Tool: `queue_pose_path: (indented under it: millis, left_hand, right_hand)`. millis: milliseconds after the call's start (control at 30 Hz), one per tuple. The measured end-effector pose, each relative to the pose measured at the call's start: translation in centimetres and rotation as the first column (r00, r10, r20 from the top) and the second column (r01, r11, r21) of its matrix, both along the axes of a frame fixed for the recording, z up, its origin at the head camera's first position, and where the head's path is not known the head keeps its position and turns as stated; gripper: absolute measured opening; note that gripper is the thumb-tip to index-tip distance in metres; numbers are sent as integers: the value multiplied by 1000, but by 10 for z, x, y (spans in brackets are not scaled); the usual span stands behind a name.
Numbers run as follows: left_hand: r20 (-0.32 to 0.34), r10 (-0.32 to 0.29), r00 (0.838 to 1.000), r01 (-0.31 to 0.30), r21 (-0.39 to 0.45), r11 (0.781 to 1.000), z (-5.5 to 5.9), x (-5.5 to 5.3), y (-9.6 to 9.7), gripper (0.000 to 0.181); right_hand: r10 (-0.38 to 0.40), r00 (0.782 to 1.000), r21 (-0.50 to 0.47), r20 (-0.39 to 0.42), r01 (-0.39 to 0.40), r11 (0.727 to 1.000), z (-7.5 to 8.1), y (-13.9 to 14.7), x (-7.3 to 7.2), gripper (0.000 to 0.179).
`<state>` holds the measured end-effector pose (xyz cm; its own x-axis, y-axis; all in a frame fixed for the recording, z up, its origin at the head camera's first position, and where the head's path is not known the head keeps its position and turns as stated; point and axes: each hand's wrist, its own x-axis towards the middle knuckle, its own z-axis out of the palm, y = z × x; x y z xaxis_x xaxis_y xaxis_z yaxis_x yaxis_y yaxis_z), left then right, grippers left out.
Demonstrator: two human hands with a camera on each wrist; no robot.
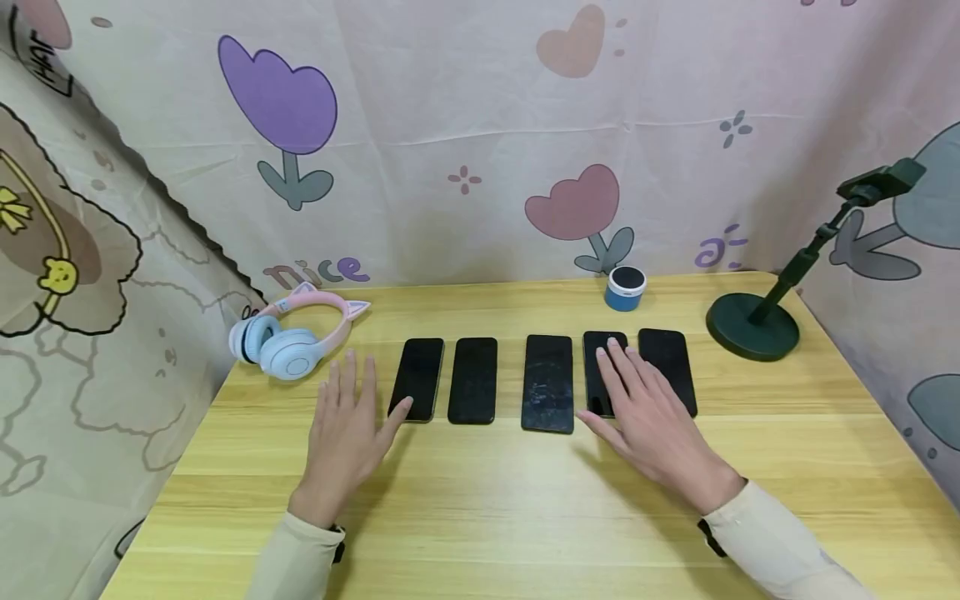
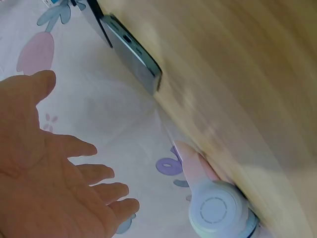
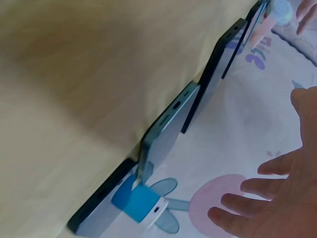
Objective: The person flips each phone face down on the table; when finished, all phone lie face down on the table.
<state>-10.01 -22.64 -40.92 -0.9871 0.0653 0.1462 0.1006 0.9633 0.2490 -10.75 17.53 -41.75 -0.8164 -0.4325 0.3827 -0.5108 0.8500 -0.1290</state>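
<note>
Several dark smartphones lie face up in a row on the wooden table. My left hand (image 1: 341,437), fingers straight and spread, hovers over the table left of the leftmost phone (image 1: 417,377); its thumb tip overlaps that phone's lower edge. In the left wrist view the palm of this hand (image 2: 59,168) holds nothing. A second phone (image 1: 473,381) and a wider, smudged one (image 1: 547,387) lie between the hands. My right hand (image 1: 648,412), also flat with fingers extended, hangs above the two right phones, partly hiding the inner one (image 1: 594,383) and the outermost (image 1: 671,358).
Pink and blue cat-ear headphones (image 1: 296,346) lie at the table's back left. A small blue and white cylinder (image 1: 626,292) stands near the back edge. At the back right is a dark green stand (image 1: 752,327) with a tilted arm. A patterned cloth (image 1: 427,125) hangs behind the table.
</note>
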Motion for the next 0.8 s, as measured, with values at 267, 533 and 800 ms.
queue_pose_path:
  millis: [267,533,800]
  left_hand:
    - [21,3,1000,-3,41,999,4,-7,-12,87]
    - [36,18,999,-22,125,992,9,-18,-21,82]
    - [95,56,994,-73,187,980,15,-24,-25,80]
  right_hand:
    - [57,996,-2,66,-57,998,4,-20,-11,87]
    - [96,981,-52,166,-89,995,8,-46,-22,85]
    - [154,963,-92,223,-136,986,13,-76,-30,82]
